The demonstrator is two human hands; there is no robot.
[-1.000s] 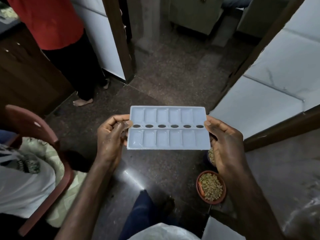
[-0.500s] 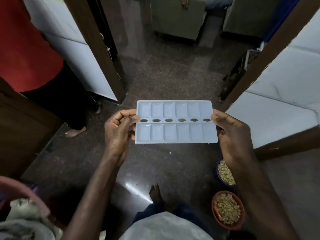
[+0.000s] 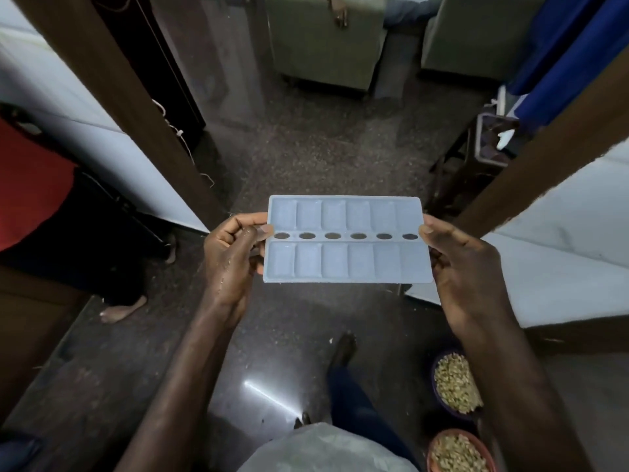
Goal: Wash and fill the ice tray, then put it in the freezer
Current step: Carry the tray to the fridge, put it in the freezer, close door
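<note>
A pale blue ice tray (image 3: 345,264) with two rows of compartments and a line of oval holes down its middle is held level in front of me above a dark stone floor. My left hand (image 3: 231,260) pinches its left short edge, thumb on top and fingers curled beneath. My right hand (image 3: 456,267) grips the right short edge the same way. Whether the compartments hold water cannot be told. No freezer is in sight.
A doorway opens ahead between a brown wooden frame post (image 3: 112,97) on the left and another (image 3: 544,158) on the right. A person in red (image 3: 30,199) stands barefoot at left. Two bowls of grain (image 3: 456,383) (image 3: 459,453) sit on the floor at right. Green armchairs (image 3: 326,39) stand beyond.
I have walked forward toward the doorway carrying the tray; the person in red and the grain bowls have slid back and outward in view. Both hands keep the same hold.
</note>
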